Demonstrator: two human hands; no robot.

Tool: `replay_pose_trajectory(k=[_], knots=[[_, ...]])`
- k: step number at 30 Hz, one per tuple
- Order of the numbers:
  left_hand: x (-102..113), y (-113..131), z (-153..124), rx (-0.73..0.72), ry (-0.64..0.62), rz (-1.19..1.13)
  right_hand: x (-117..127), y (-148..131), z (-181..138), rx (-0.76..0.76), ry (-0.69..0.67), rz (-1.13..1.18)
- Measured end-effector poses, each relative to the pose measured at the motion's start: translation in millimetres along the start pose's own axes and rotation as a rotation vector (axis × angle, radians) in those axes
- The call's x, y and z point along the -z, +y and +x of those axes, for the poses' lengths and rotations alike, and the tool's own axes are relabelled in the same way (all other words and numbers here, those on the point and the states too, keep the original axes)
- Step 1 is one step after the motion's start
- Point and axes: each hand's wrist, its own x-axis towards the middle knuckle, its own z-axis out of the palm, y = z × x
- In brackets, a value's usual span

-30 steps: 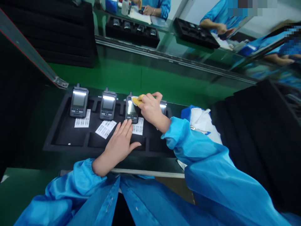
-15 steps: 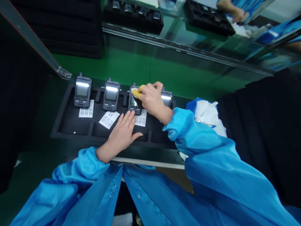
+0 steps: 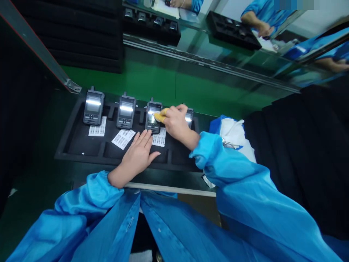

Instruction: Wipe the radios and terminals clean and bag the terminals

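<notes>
A black foam tray lies in front of me with several grey handheld devices standing in its far slots. My right hand, with a yellow finger cot on the forefinger, presses a fingertip on the screen of the third device; its fingers are curled. My left hand lies flat and open on the tray just below that device, touching a white label sheet. Other label sheets lie below the first device and the second device. A fourth device is partly hidden behind my right hand.
A green conveyor belt runs beyond the tray. Black foam stacks stand at far left and right. White cloth on a blue bag lies to the right. Other people's hands work at trays across the line.
My right forefinger has slid a little down the third device's screen. The left hand has stayed flat on the tray. The view has shifted slightly.
</notes>
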Motion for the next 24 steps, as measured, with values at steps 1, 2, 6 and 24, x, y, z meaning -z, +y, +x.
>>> replay_pose_trajectory(k=[1,2,6,24], knots=[[-0.4,-0.2,0.0,-0.003,0.001,-0.004,-1.7,-5.3,-10.1,0.039,-0.013,0.008],[-1.0,-0.3,0.0,-0.003,0.002,-0.004,-3.1,-11.1,-20.8,0.075,-0.021,0.011],[-2.3,1.5,0.0,0.011,-0.008,0.018,-2.2,-28.1,-49.5,0.179,-0.038,0.008],[36.0,-66.5,-35.3,0.144,-0.025,0.068,-13.9,-71.9,74.6,0.058,-0.017,-0.067]])
